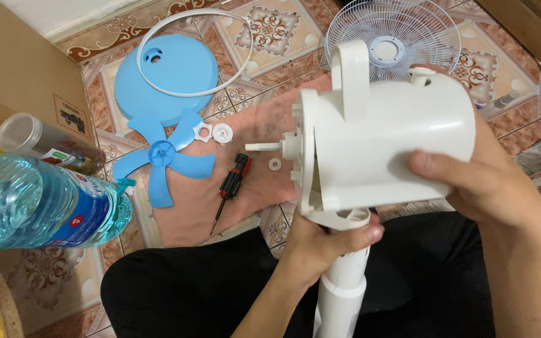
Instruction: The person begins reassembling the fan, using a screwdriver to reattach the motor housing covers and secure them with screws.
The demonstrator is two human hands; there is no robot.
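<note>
The white fan motor housing [383,138] is a smooth plastic drum lying on its side, held above the person's lap, with a flat round front plate facing left and a short shaft [263,147] sticking out of that plate. A rounded tab rises from its top, and a white pole [342,281] runs down from under it. The right hand [471,181] is closed around the drum's right end, thumb across the near face. The left hand [320,241] is closed around the neck just beneath the drum, where it meets the pole.

On the tiled floor to the left lie a pink cloth [258,125] carrying a red-and-black screwdriver [231,186], a small white washer [275,164] and two white nuts [213,133]. Further left are blue fan blades [164,155], a blue round base [173,78] with a white ring [195,53] on it, and a water bottle [39,200]. A white wire grille [396,34] lies far behind the housing.
</note>
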